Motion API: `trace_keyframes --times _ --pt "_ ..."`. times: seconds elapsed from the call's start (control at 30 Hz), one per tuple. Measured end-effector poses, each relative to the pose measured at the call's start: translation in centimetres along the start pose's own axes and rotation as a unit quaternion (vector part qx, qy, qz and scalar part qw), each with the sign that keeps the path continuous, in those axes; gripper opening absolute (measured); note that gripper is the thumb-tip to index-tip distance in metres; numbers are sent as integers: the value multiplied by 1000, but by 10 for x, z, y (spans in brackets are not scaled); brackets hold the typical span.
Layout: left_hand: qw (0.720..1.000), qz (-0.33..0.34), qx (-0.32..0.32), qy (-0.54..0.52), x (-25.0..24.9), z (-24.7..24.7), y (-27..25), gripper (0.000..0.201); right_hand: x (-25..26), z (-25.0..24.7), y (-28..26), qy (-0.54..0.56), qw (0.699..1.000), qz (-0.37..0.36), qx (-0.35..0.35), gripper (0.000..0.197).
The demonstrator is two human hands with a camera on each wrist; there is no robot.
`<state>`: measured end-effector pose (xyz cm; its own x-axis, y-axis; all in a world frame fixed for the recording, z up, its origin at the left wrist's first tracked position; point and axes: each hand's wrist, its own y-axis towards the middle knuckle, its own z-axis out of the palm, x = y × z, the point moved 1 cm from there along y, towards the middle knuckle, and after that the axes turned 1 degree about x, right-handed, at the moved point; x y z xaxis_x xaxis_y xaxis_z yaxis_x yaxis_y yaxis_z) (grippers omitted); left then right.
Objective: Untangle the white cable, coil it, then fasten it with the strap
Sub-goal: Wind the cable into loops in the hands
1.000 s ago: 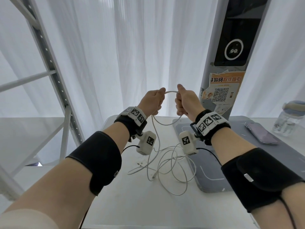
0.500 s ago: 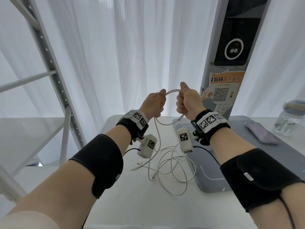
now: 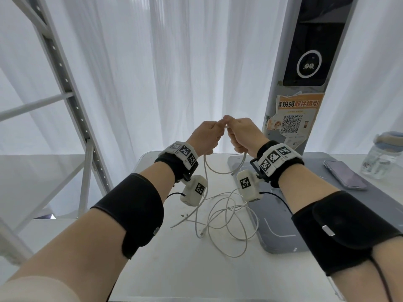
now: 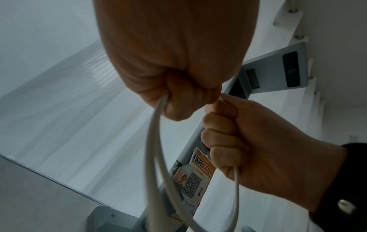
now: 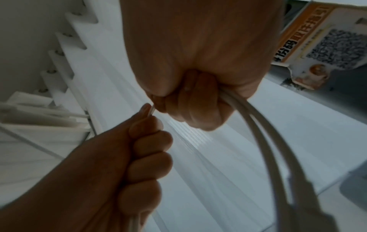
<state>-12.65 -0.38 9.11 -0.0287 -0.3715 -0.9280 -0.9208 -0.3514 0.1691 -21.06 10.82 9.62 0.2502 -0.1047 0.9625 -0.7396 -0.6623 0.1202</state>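
Both fists are raised above the white table (image 3: 174, 269), thumbs nearly touching. My left hand (image 3: 214, 129) grips the white cable (image 3: 218, 172), and my right hand (image 3: 233, 131) grips it too, with only a very short bit of cable showing between them. A slack loop hangs below the fists. The remaining cable lies in tangled loops (image 3: 231, 216) on the table. In the left wrist view, the cable (image 4: 152, 141) leaves my left hand (image 4: 178, 97) and another strand drops from my right hand (image 4: 228, 133). The right wrist view shows two strands (image 5: 268, 133) leaving my right hand (image 5: 194, 102). I cannot make out a strap.
A grey mat (image 3: 281, 234) lies on the right of the table with a phone (image 3: 344, 177) on it. A clear bottle (image 3: 381, 158) stands at the far right. A grey kiosk pillar (image 3: 305, 62) rises behind the table, and a metal shelf frame (image 3: 65, 83) stands at left.
My hands have come together. The arch of cable that spanned them has shrunk to a short bit, and the loop hanging below has grown longer.
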Motion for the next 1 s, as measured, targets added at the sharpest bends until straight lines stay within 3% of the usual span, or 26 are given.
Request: trace_keyframes --times 0.3,0.57,0.9,1.0 --pt "998 -6 -8 -59 2 -3 0 47 -1 -1 -1 150 987 -4 -60 49" --pt "998 -9 -19 -63 7 -9 -1 49 -7 -6 0 146 986 -3 -75 50" --pt "999 -17 -23 -28 10 -9 0 47 2 -3 1 -80 997 -7 -23 50" --pt "999 -16 -24 -44 5 -8 1 47 7 0 4 -100 994 -24 -24 47"
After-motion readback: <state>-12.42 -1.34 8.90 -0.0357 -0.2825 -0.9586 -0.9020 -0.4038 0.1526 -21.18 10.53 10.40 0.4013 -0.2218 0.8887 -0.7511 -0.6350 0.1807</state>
